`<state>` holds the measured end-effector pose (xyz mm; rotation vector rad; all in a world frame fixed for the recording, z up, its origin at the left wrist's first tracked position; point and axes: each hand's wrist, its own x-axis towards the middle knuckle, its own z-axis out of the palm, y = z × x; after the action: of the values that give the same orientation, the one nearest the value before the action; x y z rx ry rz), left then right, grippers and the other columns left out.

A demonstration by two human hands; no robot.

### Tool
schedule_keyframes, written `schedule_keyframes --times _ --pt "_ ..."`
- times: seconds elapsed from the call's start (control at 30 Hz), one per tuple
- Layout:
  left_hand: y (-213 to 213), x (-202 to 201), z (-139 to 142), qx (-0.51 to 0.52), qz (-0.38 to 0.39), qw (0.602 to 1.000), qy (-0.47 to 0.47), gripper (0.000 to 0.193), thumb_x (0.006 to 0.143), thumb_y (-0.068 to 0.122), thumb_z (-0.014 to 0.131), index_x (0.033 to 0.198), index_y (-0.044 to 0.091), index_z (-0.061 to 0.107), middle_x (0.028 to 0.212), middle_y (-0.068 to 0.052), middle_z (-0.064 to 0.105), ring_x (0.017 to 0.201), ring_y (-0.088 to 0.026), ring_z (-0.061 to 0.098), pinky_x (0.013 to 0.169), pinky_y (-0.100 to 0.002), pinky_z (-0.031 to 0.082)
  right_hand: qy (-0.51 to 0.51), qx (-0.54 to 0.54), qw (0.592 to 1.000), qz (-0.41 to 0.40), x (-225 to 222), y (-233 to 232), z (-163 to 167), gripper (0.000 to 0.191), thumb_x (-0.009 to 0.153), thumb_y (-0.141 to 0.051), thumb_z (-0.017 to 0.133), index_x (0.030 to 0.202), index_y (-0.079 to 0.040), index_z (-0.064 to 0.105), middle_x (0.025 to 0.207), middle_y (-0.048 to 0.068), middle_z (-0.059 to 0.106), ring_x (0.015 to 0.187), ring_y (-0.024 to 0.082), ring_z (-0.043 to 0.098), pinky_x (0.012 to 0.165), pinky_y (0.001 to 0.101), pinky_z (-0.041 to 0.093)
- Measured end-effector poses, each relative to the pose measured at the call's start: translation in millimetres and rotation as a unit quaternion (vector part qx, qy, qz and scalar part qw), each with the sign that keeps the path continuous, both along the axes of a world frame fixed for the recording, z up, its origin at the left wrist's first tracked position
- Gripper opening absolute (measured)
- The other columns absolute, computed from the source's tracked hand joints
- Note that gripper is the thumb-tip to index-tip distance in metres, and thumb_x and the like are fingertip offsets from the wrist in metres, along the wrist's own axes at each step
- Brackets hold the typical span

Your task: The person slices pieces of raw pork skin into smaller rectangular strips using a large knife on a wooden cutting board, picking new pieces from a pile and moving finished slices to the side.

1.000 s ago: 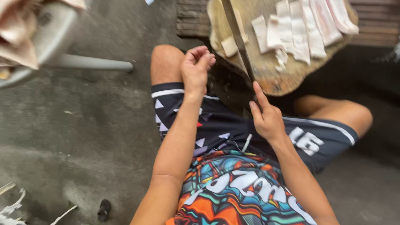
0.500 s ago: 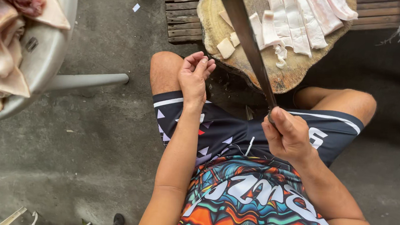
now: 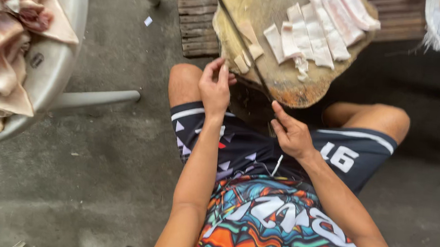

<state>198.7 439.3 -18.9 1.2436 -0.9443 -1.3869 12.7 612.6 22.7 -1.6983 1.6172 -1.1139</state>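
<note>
Your right hand (image 3: 291,136) grips the knife (image 3: 242,41) handle, fingers closed round it; blade lies across the round chopping board (image 3: 285,87); left hand (image 3: 216,86) loosely curled, empty, touching board's near edge; pale meat strips (image 3: 316,34) on top; metal basin (image 3: 51,68) w/ raw meat far left.

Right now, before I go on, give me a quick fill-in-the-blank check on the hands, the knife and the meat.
1. The right hand grips the handle of a long ____.
2. The pale meat strips lie on a round wooden ____.
3. The left hand is beside the board's edge, above the person's left ____.
4. The metal basin at far left holds raw ____.

Missing words: knife; chopping board; knee; meat
</note>
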Motion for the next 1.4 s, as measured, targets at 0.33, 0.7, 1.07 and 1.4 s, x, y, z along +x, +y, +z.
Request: schedule_keyframes --times 0.33,0.7,1.07,1.4 --pt "-37.2 -52.3 58.9 0.113 -0.221 0.950 -0.189 0.026 0.097 0.013 0.060 0.118 0.001 0.071 0.082 -0.011 0.075 0.070 -0.021 0.072 0.062 -0.034 0.059 -0.389 0.049 0.917 -0.069 -33.4 20.7 -13.0 0.070 0.110 -0.002 0.052 0.167 -0.034 0.027 0.081 -0.001 0.055 0.067 0.007 0.050 0.063 0.0235 0.051" --pt "-124.1 -37.4 125.2 -0.077 -0.412 0.664 -0.619 0.033 0.085 0.016 0.076 0.115 0.006 0.067 0.130 -0.017 0.052 0.096 -0.031 0.067 0.082 -0.042 0.054 -0.431 0.114 0.890 -0.093 -35.3 28.6 17.0 0.071 0.107 -0.004 0.049 0.167 -0.032 0.022 0.074 -0.001 0.052 0.059 0.006 0.049 0.057 0.0236 0.051" --pt "-66.4 41.5 77.2 0.172 -0.237 0.944 -0.152 0.026 0.092 0.016 0.075 0.109 -0.002 0.073 0.085 -0.003 0.072 0.067 -0.009 0.064 0.061 -0.025 0.060 -0.085 0.065 0.994 -0.035 12.9 19.2 54.4 0.060 0.102 -0.013 0.064 0.159 -0.020 0.045 0.083 0.008 0.069 0.072 0.015 0.067 0.073 0.0317 0.055" --pt "-48.4 42.8 45.4 0.150 -0.179 0.970 -0.059 0.029 0.094 0.012 0.072 0.118 -0.004 0.071 0.092 -0.004 0.073 0.073 -0.010 0.066 0.067 -0.026 0.061 -0.026 0.062 0.997 -0.028 19.6 16.8 83.2 0.057 0.101 -0.010 0.065 0.155 -0.017 0.047 0.082 0.009 0.065 0.062 0.022 0.059 0.064 0.0336 0.052"
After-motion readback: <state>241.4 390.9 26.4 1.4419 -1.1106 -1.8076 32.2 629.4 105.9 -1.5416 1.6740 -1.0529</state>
